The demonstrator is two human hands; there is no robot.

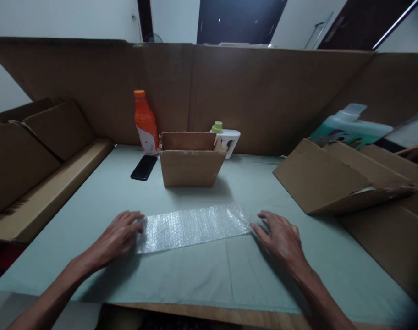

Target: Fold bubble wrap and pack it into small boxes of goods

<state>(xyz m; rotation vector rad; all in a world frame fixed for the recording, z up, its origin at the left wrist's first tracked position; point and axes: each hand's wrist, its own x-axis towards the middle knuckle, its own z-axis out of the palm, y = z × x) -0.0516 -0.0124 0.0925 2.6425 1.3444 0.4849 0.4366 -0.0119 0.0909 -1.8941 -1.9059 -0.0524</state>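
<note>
Pale green table covering (202, 275) carried a clear rectangular bubble-wrap sheet (191, 227), its long axis running left to right. Left hand (118, 236) and right hand (281, 236) lay flat with fingers spread on opposite ends, equally near, gripping nothing.

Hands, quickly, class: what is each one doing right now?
Left hand: open, flat on bubble wrap, left end.
Right hand: open, fingertips at its right end.

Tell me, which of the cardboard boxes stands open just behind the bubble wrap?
The small cardboard box at the table's middle, upright with its top open; the bigger boxes lie at the sides.
</note>
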